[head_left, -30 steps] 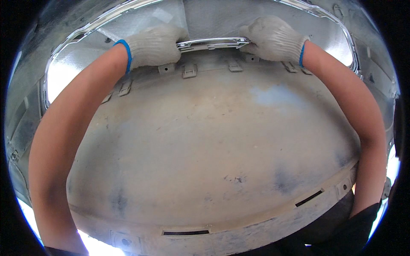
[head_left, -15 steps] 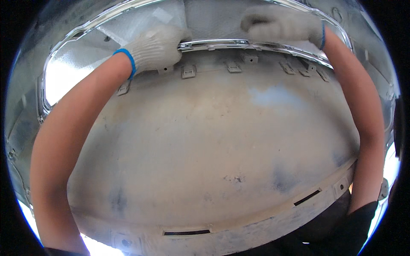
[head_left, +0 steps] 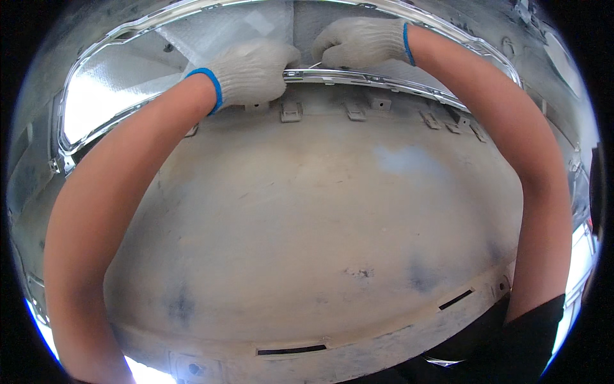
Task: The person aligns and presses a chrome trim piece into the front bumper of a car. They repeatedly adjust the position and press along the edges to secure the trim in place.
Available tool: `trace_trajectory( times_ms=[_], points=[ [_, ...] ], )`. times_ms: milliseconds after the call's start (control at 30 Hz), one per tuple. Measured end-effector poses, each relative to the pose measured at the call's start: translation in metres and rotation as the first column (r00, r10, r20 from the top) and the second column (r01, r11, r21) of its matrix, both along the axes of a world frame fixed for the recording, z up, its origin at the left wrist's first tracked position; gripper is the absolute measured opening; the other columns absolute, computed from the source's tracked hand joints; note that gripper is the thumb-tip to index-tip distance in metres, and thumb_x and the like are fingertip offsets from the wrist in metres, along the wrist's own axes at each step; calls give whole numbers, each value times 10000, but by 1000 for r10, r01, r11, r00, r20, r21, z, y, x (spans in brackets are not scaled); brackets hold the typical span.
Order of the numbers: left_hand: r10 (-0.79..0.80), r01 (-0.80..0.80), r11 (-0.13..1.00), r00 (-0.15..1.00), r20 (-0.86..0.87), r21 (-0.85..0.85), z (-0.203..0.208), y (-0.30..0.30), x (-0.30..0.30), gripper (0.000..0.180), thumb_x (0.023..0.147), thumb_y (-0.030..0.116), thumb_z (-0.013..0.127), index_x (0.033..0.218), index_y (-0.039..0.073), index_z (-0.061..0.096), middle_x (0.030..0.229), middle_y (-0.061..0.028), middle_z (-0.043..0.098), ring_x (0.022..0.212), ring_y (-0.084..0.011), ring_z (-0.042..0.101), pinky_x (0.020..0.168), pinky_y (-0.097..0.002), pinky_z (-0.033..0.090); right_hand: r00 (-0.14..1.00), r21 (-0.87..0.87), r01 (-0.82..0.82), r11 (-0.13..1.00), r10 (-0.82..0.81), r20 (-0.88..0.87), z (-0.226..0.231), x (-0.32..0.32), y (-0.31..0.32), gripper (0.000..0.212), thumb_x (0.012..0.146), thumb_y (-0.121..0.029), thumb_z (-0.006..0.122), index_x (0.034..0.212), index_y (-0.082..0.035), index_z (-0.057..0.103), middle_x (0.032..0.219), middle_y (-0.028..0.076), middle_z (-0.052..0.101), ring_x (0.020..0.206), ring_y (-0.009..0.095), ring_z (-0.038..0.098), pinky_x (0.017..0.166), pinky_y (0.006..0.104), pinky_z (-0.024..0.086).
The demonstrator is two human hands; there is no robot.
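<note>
A shiny chrome trim frame [head_left: 364, 78] runs in a long loop along the far edge of a large beige, dusty car bumper shell [head_left: 307, 211]. My left hand [head_left: 252, 72], in a whitish knit glove with a blue cuff, is closed around the frame's near bar left of the middle. Just right of it, my right hand [head_left: 366, 43], gloved alike, is closed above the same bar. A thin pale rod [head_left: 315, 65] sticks out of its fingers toward my left hand; the rest is hidden in the glove. Both sets of fingertips are partly hidden.
Along the shell's far edge sit several moulded clip tabs [head_left: 355, 112]. Near its close edge are narrow slots [head_left: 291, 351] and a round hole [head_left: 195, 368]. Silvery bubble-textured sheeting [head_left: 224, 38] shows inside the chrome loop.
My right hand has come leftward along the trim to beside my left hand, and the pale rod now shows. The left hand keeps its hold; the view has shifted slightly.
</note>
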State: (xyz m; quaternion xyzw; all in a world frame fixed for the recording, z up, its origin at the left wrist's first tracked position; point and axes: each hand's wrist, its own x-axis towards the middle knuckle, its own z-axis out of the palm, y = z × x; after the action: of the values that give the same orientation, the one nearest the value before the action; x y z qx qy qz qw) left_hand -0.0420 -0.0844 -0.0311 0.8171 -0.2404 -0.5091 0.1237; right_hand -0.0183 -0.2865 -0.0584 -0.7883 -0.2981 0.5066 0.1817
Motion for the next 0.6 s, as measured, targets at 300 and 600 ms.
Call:
trace_trajectory(
  times_ms=[300,600],
  points=[
    [46,-45,998,999,29,-36,-8,3,-4,343,821,107,613,1155,55,672,942,-203,721,857,-333,714,811,-473,550,999,65,51,997,-52,16,-16,-12,-4,432,984,-391,528,1168,-54,726,1175,191,705,1069,345,649,961,445,485],
    [78,-78,994,997,-13,-71,-8,3,-4,398,812,104,627,1206,66,666,962,-193,727,852,-325,713,810,-446,556,975,106,-207,973,197,99,-44,-9,-1,402,1026,-353,470,1141,-42,696,1105,202,691,1034,386,630,918,477,487]
  ],
)
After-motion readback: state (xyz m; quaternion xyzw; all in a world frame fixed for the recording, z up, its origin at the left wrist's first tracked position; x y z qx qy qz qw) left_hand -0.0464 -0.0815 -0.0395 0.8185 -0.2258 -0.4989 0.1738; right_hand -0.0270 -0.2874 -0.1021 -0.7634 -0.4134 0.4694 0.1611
